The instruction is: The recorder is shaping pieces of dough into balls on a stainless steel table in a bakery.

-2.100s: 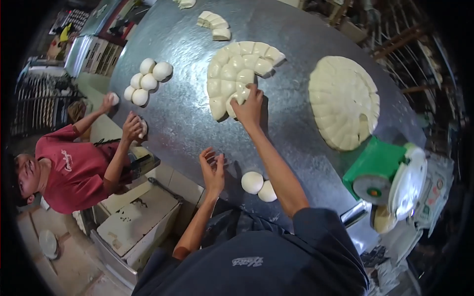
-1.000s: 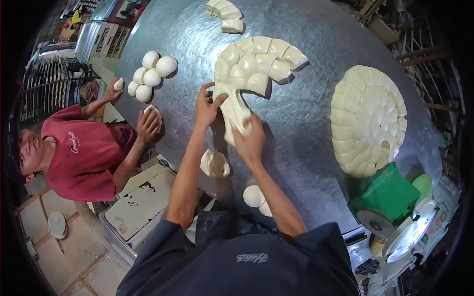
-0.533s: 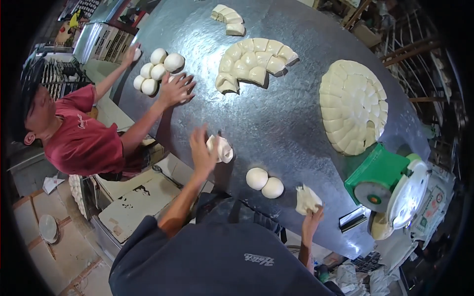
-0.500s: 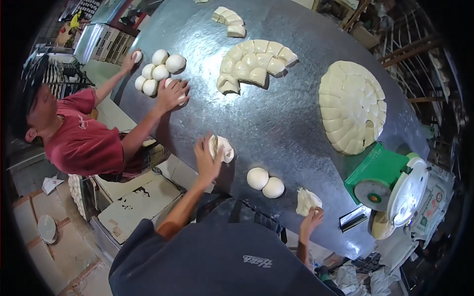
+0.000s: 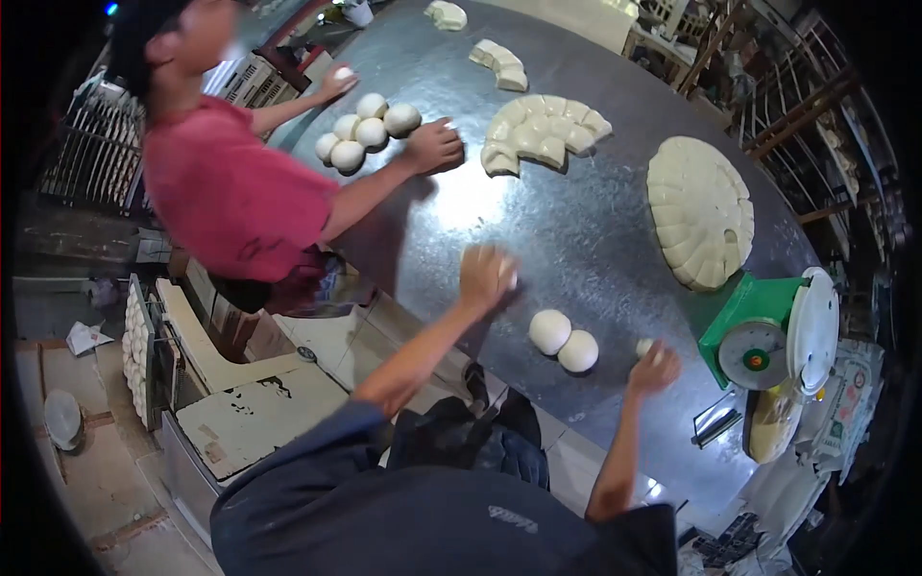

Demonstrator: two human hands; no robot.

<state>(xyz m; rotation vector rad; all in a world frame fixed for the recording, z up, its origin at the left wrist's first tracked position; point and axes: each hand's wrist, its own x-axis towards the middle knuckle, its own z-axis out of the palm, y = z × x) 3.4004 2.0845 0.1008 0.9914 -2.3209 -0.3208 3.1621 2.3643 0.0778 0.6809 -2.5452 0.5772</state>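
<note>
My left hand (image 5: 488, 276) is curled over a dough piece on the metal table; only a sliver of white dough (image 5: 513, 281) shows past the fingers. Blurred by motion, my right hand (image 5: 655, 369) closes over a second dough piece (image 5: 644, 347), most of which is hidden under it. Two smooth round dough balls (image 5: 550, 332) sit touching each other on the table between my hands. Farther off lie a partly broken-up slab of scored dough (image 5: 538, 130) and a larger scored dough round (image 5: 698, 206).
A co-worker in a red shirt (image 5: 230, 187) works at the left with both hands on dough, beside a cluster of dough balls (image 5: 372, 132). A green dial scale (image 5: 759, 331) stands at the right edge; a dark scraper-like tool (image 5: 717, 429) lies near it.
The view has shifted, so the table's things sit farther right. My hands have curled over the two dough pieces, which lay flatter and more exposed before. The co-worker's near hand has moved away from the cluster.
</note>
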